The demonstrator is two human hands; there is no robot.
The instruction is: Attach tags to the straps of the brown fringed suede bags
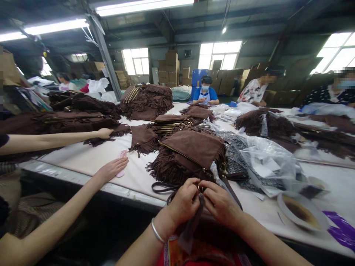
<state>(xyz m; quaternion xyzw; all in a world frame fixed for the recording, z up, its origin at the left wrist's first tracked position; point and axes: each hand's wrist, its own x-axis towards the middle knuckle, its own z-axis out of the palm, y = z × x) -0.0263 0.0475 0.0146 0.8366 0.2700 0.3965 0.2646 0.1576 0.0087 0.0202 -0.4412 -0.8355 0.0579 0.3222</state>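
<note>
My left hand (186, 198) and my right hand (221, 202) meet at the table's front edge, fingers pinched together. Between their fingertips is a small gold-coloured metal clasp (200, 189), partly hidden by the fingers. A greyish, see-through strip (190, 229) hangs down below my hands. Just beyond them lies a brown fringed bag (191, 147) with a gold zip, on top of a pile of fringe. A dark strap (163, 187) loops out of the pile beside my left hand, and a white wrapping (217, 173) lies behind my right hand.
At the left, a co-worker's hand (112, 170) rests on a pink comb (122, 162); their other hand (104, 133) touches brown bags. A stack of bags (146, 101) stands further back. Clear plastic (273, 162) and a round bowl (301, 211) with brown contents lie right. Other people sit opposite.
</note>
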